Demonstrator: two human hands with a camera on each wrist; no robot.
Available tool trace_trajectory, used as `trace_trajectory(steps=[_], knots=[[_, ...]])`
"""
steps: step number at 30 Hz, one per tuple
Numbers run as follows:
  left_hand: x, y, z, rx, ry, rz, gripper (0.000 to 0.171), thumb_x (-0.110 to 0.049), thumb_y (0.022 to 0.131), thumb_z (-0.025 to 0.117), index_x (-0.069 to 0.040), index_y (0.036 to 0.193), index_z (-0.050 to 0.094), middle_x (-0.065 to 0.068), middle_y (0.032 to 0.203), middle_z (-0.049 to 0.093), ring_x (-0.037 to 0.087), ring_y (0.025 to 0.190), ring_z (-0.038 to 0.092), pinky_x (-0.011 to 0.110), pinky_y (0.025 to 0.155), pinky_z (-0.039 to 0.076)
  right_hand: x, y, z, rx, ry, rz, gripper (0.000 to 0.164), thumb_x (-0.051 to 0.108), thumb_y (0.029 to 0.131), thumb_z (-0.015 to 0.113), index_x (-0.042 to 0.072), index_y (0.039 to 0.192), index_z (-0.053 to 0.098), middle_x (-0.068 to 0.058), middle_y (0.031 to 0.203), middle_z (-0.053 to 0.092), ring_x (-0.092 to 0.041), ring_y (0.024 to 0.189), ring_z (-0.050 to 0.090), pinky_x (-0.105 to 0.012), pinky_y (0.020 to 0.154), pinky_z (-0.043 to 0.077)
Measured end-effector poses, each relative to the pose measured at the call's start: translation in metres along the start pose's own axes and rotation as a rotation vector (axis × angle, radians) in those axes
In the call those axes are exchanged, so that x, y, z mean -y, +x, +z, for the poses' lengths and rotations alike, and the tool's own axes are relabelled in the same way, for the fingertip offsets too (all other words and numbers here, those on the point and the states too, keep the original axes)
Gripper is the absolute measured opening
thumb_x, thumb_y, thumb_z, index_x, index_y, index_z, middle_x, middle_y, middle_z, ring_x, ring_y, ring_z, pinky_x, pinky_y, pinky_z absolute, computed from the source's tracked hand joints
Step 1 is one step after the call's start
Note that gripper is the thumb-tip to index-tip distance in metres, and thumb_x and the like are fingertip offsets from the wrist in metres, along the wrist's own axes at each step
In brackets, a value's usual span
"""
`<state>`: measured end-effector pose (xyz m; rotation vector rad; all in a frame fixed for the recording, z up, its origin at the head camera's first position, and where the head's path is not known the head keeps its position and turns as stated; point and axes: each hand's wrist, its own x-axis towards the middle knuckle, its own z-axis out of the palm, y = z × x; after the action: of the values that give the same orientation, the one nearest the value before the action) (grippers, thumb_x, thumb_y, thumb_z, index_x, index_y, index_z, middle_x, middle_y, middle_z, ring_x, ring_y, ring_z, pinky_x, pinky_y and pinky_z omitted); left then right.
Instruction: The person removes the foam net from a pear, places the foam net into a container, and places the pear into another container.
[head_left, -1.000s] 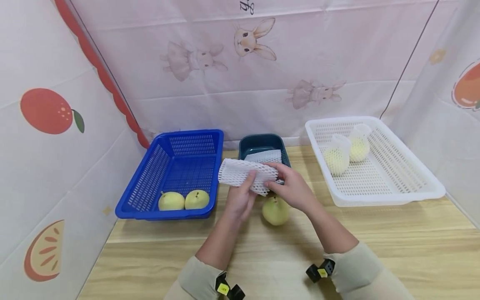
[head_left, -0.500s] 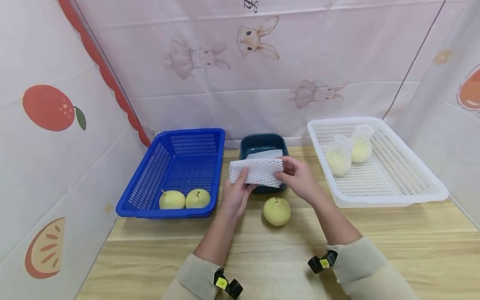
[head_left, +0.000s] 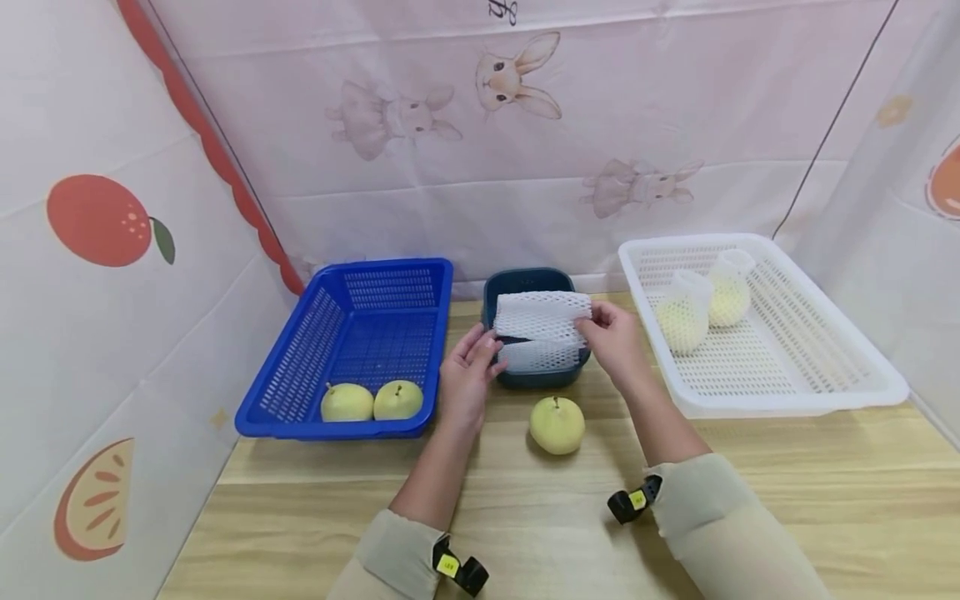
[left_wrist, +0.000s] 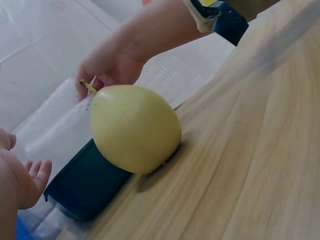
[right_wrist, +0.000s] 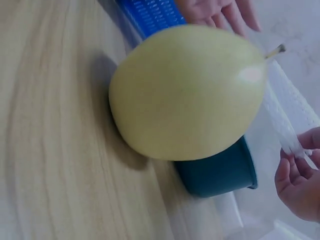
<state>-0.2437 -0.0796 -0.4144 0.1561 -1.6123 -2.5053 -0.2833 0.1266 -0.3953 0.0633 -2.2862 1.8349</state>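
My right hand (head_left: pixel 617 340) pinches the right end of a white foam fruit net (head_left: pixel 536 313), stretched out flat over the dark teal container (head_left: pixel 528 381). Another foam net (head_left: pixel 542 357) lies lower in that container. Just left of the nets is my left hand (head_left: pixel 463 385), its fingers loosely bent and holding nothing; the left wrist view shows these fingers (left_wrist: pixel 42 172) apart from the net. A yellow-green pear (head_left: pixel 557 426), stem up, stands bare on the table in front of the container, between my forearms. It looms large in both wrist views.
On the left, a blue basket (head_left: pixel 251 417) holds two bare pears (head_left: pixel 372 401) at its near side. A white basket (head_left: pixel 795 402) on the right contains two pears in foam nets (head_left: pixel 703 310). Behind them hangs a printed cloth (head_left: pixel 405 217).
Both hands have shifted the foam net back over the container. My left hand has let go of it, while my right hand keeps its pinch. The pear stays put.
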Motion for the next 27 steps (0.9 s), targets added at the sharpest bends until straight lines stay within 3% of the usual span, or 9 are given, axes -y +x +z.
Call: trace_trajectory(steps=[3, 6, 10, 13, 15, 18, 21, 23, 27], knots=[[0.002, 0.002, 0.0, -0.016, 0.077, 0.044, 0.034, -0.007, 0.091, 0.06, -0.007, 0.125, 0.058, 0.015, 0.123, 0.061, 0.034, 0.115, 0.056, 0.045, 0.09, 0.05, -0.006, 0.008, 0.002, -0.04, -0.08, 0.005, 0.024, 0.012, 0.085, 0.062, -0.001, 0.105, 0.065, -0.008, 0.084, 0.059, -0.012, 0.071, 0.053, -0.019, 0.06, 0.046], [0.005, 0.002, 0.0, -0.009, 0.21, 0.112, 0.029, -0.006, 0.09, 0.061, -0.005, 0.119, 0.062, 0.016, 0.119, 0.063, 0.031, 0.11, 0.059, 0.038, 0.089, 0.051, -0.011, 0.016, 0.004, -0.049, -0.2, -0.012, 0.025, 0.014, 0.086, 0.06, 0.001, 0.106, 0.066, -0.011, 0.088, 0.061, -0.017, 0.078, 0.053, -0.023, 0.065, 0.046], [0.006, 0.001, 0.0, 0.007, 0.365, 0.238, 0.025, -0.004, 0.089, 0.061, -0.001, 0.114, 0.063, 0.015, 0.111, 0.066, 0.022, 0.106, 0.061, 0.031, 0.095, 0.048, -0.016, 0.024, 0.007, -0.009, -0.331, -0.044, 0.027, 0.014, 0.086, 0.058, 0.002, 0.109, 0.066, -0.014, 0.092, 0.063, -0.024, 0.083, 0.055, -0.03, 0.071, 0.046], [0.007, 0.001, -0.001, 0.023, 0.464, 0.31, 0.025, -0.004, 0.089, 0.06, -0.001, 0.114, 0.063, 0.012, 0.107, 0.068, 0.019, 0.107, 0.061, 0.034, 0.1, 0.043, -0.017, 0.027, 0.011, 0.041, -0.367, -0.06, 0.03, 0.012, 0.085, 0.056, 0.001, 0.112, 0.065, -0.015, 0.093, 0.064, -0.026, 0.085, 0.057, -0.033, 0.073, 0.047], [0.009, 0.0, -0.001, 0.039, 0.591, 0.327, 0.026, -0.007, 0.089, 0.06, -0.004, 0.115, 0.063, 0.006, 0.106, 0.069, 0.017, 0.109, 0.059, 0.037, 0.105, 0.038, -0.016, 0.028, 0.013, 0.072, -0.373, -0.058, 0.033, 0.011, 0.086, 0.057, 0.002, 0.117, 0.063, -0.016, 0.094, 0.065, -0.025, 0.086, 0.058, -0.034, 0.075, 0.047], [0.013, 0.0, -0.001, 0.091, 0.863, 0.345, 0.028, -0.015, 0.089, 0.062, -0.009, 0.117, 0.064, 0.001, 0.112, 0.068, 0.018, 0.116, 0.057, 0.046, 0.114, 0.022, -0.013, 0.027, 0.017, 0.097, -0.373, -0.037, 0.04, 0.01, 0.085, 0.06, 0.005, 0.125, 0.057, -0.015, 0.094, 0.065, -0.025, 0.086, 0.058, -0.035, 0.075, 0.048], [0.017, -0.001, 0.0, 0.155, 1.113, 0.377, 0.029, -0.022, 0.089, 0.063, -0.014, 0.116, 0.065, 0.0, 0.12, 0.065, 0.019, 0.123, 0.052, 0.058, 0.113, 0.007, -0.011, 0.027, 0.019, 0.102, -0.404, -0.03, 0.048, 0.01, 0.084, 0.064, 0.01, 0.129, 0.051, -0.012, 0.09, 0.065, -0.025, 0.081, 0.058, -0.036, 0.072, 0.047], [0.019, -0.001, -0.001, 0.201, 1.206, 0.395, 0.029, -0.025, 0.089, 0.062, -0.015, 0.116, 0.065, 0.0, 0.124, 0.063, 0.021, 0.127, 0.048, 0.065, 0.109, 0.005, -0.012, 0.027, 0.022, 0.088, -0.439, -0.044, 0.047, 0.011, 0.082, 0.067, 0.011, 0.126, 0.05, -0.01, 0.089, 0.063, -0.024, 0.079, 0.057, -0.036, 0.071, 0.046], [0.022, -0.001, -0.001, 0.261, 1.252, 0.377, 0.029, -0.03, 0.091, 0.06, -0.016, 0.116, 0.066, -0.003, 0.126, 0.061, 0.021, 0.133, 0.039, 0.07, 0.105, 0.008, -0.018, 0.028, 0.025, 0.049, -0.526, -0.113, 0.029, 0.014, 0.08, 0.07, 0.01, 0.103, 0.053, -0.007, 0.088, 0.06, -0.024, 0.078, 0.055, -0.037, 0.07, 0.043]])
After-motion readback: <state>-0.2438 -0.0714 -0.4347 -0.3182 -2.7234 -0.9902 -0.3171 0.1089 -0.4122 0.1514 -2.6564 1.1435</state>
